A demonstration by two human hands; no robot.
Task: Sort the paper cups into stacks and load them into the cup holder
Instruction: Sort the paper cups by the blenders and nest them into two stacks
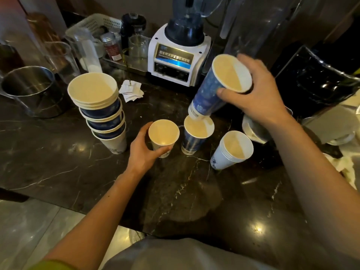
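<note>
My right hand [259, 92] grips a tall blue paper cup [210, 94] near its rim, tilted, with its base just above the mouth of a standing blue cup [191, 142]. My left hand [143, 151] is wrapped around a small white paper cup [163, 134] standing on the dark counter. At the left stands a mixed stack of blue and white cups [101, 112]. At the right leans a stack of white cups [229, 152]. No cup holder is identifiable in view.
A white blender [178, 55] stands at the back centre on the dark marble counter [175, 191]. Around it are a steel pot [29, 90], clear jugs [85, 49], a white basket [97, 22], paper packets [131, 91] and a black machine [315, 78].
</note>
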